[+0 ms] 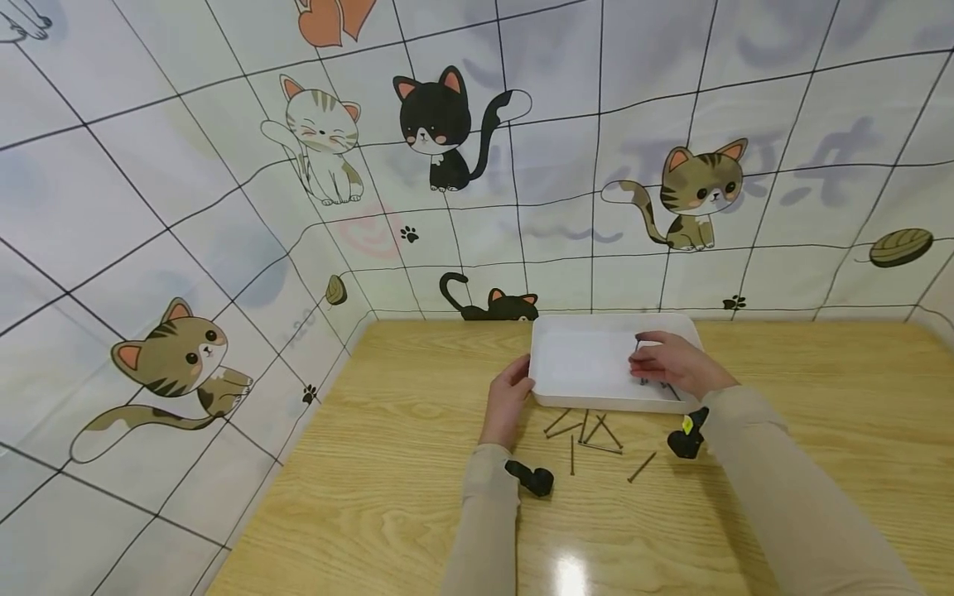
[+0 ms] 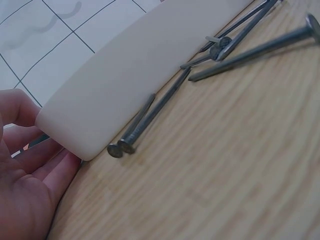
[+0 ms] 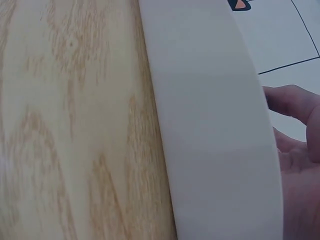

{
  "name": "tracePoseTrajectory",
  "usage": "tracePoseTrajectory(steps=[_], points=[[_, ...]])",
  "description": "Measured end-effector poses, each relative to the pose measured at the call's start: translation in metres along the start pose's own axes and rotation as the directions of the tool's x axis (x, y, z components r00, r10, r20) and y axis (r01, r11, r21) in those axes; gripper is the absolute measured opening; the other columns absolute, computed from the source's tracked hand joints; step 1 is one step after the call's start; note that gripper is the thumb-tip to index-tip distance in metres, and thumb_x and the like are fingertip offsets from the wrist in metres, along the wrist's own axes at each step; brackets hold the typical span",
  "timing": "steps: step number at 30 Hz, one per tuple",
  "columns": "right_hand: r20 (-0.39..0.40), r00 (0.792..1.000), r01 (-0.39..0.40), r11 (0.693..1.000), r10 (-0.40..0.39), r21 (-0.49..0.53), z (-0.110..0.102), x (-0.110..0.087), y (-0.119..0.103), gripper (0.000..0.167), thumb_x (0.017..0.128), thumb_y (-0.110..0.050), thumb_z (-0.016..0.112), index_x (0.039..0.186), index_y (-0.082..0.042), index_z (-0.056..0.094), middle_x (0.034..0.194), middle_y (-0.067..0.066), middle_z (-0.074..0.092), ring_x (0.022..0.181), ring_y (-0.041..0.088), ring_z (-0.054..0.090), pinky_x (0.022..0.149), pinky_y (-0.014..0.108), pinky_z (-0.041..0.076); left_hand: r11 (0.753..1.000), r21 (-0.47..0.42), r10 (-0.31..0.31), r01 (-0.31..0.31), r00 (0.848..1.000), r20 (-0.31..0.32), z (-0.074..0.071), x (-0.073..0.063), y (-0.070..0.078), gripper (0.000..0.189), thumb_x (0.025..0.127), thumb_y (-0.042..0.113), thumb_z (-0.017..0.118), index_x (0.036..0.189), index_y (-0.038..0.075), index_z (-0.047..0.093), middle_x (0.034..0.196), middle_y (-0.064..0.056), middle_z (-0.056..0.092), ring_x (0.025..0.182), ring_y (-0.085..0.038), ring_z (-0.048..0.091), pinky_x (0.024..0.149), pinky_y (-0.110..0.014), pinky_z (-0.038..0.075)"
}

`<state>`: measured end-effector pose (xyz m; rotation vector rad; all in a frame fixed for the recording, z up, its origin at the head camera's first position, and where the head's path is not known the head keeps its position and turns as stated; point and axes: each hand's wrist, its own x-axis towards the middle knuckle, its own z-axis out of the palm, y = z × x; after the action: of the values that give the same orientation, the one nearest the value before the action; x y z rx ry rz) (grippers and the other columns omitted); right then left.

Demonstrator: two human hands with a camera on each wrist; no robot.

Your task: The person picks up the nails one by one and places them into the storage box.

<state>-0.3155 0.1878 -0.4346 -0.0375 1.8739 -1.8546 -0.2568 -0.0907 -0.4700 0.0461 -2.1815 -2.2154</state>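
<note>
Left hand (image 1: 507, 399) rested, fingers relaxed, against a white tray (image 1: 581, 360), right hand (image 1: 681, 365) pinched a nail (image 1: 637, 340) over it

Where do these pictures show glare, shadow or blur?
Head view: bright glare on the pale wooden table, soft shadow beside the beige right sleeve; left wrist view: dim, grain blurred around clearer grey metal nails; right wrist view: dim, white rectangular tray looking greyish, rim appearing bowed.

Paired long beige fabric sleeves (image 1: 793, 488)
At each wrist a rounded black device (image 1: 538, 481); the right one bears a yellow patch (image 1: 687, 424)
</note>
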Motion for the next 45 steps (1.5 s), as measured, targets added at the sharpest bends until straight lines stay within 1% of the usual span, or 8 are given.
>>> tracePoseTrajectory(steps=[6,8,13,18,25,30,40,45], points=[[-0.040,0.999,0.010,0.975,-0.019,-0.223,-0.001,0.005,0.006,0.063,0.090,-0.004,0.043,0.141,0.003,0.007,0.104,0.020,0.055,0.087,0.020,0.059,0.080,0.035,0.047,1.000,0.010,0.006,-0.006,1.000,-0.021,0.001,0.008,-0.016,0.043,0.085,0.005,0.050,0.128,0.015,0.051,0.124,0.001,0.052,0.114,-0.013,0.046,0.092,-0.034,0.038],[-0.081,0.996,0.006,0.934,-0.037,-0.358,-0.001,0.008,0.006,0.062,0.088,-0.005,0.045,0.140,0.004,0.013,0.098,0.018,0.056,0.080,0.019,0.059,0.073,0.033,0.049,1.000,0.018,0.015,-0.014,1.000,-0.028,0.001,0.010,-0.018,0.043,0.085,0.006,0.050,0.128,0.015,0.051,0.124,0.002,0.052,0.114,-0.012,0.046,0.092,-0.033,0.038],[-0.159,0.982,-0.019,0.778,-0.104,-0.628,0.001,0.016,0.006,0.058,0.081,-0.006,0.052,0.133,0.007,0.029,0.084,0.013,0.059,0.064,0.017,0.056,0.058,0.030,0.046,1.000,0.017,0.022,-0.021,0.999,-0.033,0.000,0.011,-0.018,0.043,0.085,0.005,0.050,0.127,0.014,0.051,0.125,0.000,0.052,0.115,-0.014,0.045,0.093,-0.034,0.037],[-0.152,0.978,-0.003,0.725,-0.140,-0.689,0.003,0.016,0.005,0.056,0.079,-0.005,0.053,0.129,0.010,0.033,0.078,0.011,0.062,0.061,0.016,0.057,0.055,0.029,0.045,1.000,0.001,0.003,-0.003,1.000,-0.011,0.000,0.007,-0.011,0.044,0.086,0.002,0.049,0.129,0.010,0.049,0.127,-0.006,0.050,0.118,-0.019,0.044,0.094,-0.036,0.036],[-0.156,0.977,-0.007,0.707,-0.147,-0.707,0.005,0.016,0.007,0.056,0.079,-0.004,0.055,0.129,0.011,0.035,0.081,0.011,0.062,0.061,0.013,0.057,0.055,0.026,0.044,1.000,0.011,0.013,-0.013,1.000,-0.004,0.001,-0.003,0.005,0.044,0.085,0.000,0.047,0.129,0.005,0.047,0.128,-0.010,0.049,0.118,-0.023,0.043,0.092,-0.036,0.038],[-0.164,0.976,-0.019,0.690,-0.145,-0.724,0.006,0.015,0.006,0.055,0.080,-0.005,0.053,0.130,0.009,0.036,0.094,0.019,0.059,0.064,0.015,0.057,0.057,0.027,0.044,1.000,0.003,0.020,-0.020,0.999,-0.026,-0.001,0.005,-0.009,0.044,0.085,0.002,0.049,0.128,0.010,0.051,0.125,-0.005,0.052,0.115,-0.018,0.046,0.093,-0.035,0.037],[-0.160,0.972,0.026,0.754,-0.173,-0.656,0.004,0.001,0.000,0.052,0.087,-0.010,0.049,0.134,0.004,0.032,0.106,0.023,0.053,0.077,0.024,0.060,0.064,0.035,0.049,0.999,0.041,0.034,-0.032,0.999,-0.039,0.002,0.008,-0.017,0.043,0.085,0.005,0.049,0.127,0.014,0.052,0.123,0.001,0.053,0.113,-0.011,0.047,0.093,-0.032,0.037],[-0.134,0.968,0.075,0.751,-0.213,-0.656,0.009,-0.010,-0.009,0.052,0.088,-0.013,0.050,0.134,0.003,0.032,0.107,0.022,0.053,0.083,0.029,0.060,0.070,0.039,0.049,0.999,0.047,0.026,-0.025,0.999,-0.036,0.001,0.009,-0.016,0.044,0.084,0.006,0.049,0.127,0.014,0.052,0.123,0.002,0.053,0.113,-0.010,0.046,0.093,-0.032,0.037]])
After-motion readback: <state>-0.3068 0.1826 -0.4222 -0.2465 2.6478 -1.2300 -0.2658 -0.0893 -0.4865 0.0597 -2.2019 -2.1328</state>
